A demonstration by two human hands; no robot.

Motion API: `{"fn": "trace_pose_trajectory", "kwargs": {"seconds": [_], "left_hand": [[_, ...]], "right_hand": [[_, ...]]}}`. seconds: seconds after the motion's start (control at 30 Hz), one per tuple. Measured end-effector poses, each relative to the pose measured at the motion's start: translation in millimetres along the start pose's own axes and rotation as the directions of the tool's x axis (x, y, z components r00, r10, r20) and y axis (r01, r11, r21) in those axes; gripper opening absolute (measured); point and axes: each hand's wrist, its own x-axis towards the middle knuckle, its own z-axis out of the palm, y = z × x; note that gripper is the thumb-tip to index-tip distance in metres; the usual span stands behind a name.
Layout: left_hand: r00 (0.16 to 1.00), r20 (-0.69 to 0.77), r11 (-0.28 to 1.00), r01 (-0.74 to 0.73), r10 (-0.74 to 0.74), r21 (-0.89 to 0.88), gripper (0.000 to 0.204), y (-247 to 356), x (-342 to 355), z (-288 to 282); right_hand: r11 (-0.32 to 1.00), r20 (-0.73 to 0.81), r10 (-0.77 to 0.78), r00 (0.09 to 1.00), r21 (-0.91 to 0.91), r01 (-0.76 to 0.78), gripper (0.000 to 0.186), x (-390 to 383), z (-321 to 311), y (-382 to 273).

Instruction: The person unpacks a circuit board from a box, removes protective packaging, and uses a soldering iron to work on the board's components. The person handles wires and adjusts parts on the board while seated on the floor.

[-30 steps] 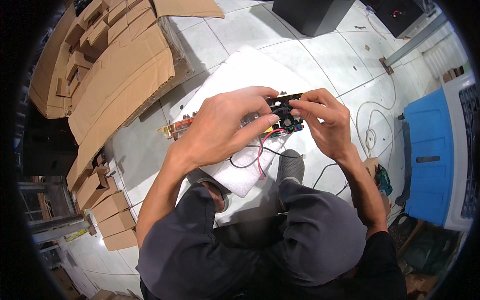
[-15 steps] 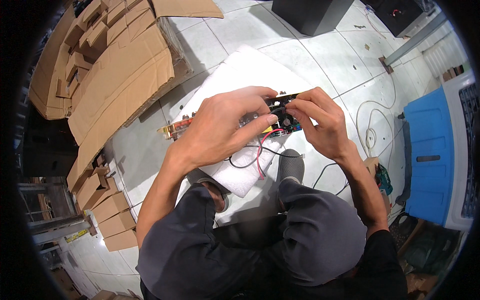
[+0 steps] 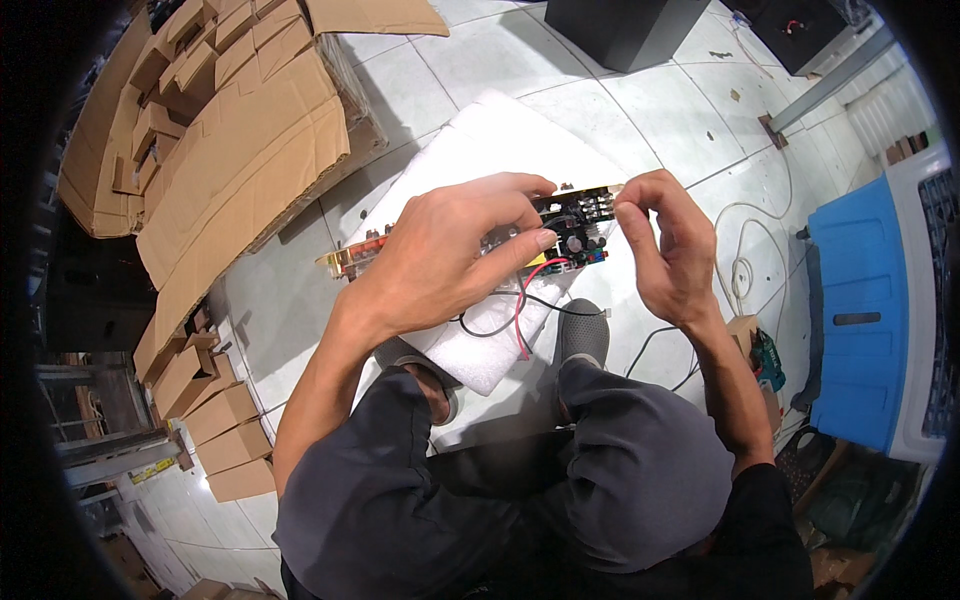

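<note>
A long circuit board [image 3: 578, 228] crowded with black, silver and yellow parts lies across a white foam block [image 3: 490, 130]. My left hand [image 3: 440, 245] is closed around its middle, thumb on the near side and fingers at the far edge, covering much of it. The board's left end, with red parts, shows beyond that hand. At the right end, my right hand [image 3: 668, 250] has thumb and forefinger pinched together against the board's edge, other fingers curled; what lies between the tips is hidden. A red wire [image 3: 521, 325] and a black wire [image 3: 550, 303] trail off the near side.
Left stands a big open cardboard carton [image 3: 240, 150] of small boxes, with more brown boxes [image 3: 220, 415] nearer. A black cabinet [image 3: 625, 30] is at the far side. Rightward are a blue plastic panel [image 3: 855, 315], a pale cable [image 3: 740, 270] and a green power tool [image 3: 767, 360].
My right hand has moved rightward from over the board's parts to its right end, uncovering a row of components there. The left hand and board have stayed in place.
</note>
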Motion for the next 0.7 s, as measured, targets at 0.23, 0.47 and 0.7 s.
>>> {"fn": "trace_pose_trajectory", "kwargs": {"seconds": [0.23, 0.47, 0.7], "left_hand": [[1.000, -0.015, 0.999, -0.003, 0.003, -0.047, 0.021, 3.6, 0.3, -0.1], [0.997, 0.033, 0.993, 0.070, -0.067, -0.093, 0.010, 9.1, 0.9, -2.1], [0.988, 0.045, 0.983, 0.149, -0.144, -0.109, 0.010, 16.2, 3.8, -1.6]], "right_hand": [[0.852, 0.068, 0.448, 0.891, 0.271, -0.449, 0.019, -23.6, -18.0, -21.8], [0.658, 0.120, 0.737, 0.665, 0.097, -0.746, 0.020, -82.5, -42.7, 39.1], [0.523, 0.014, 0.835, 0.550, -0.336, -0.784, 0.028, -187.9, -106.3, 126.6]]}}
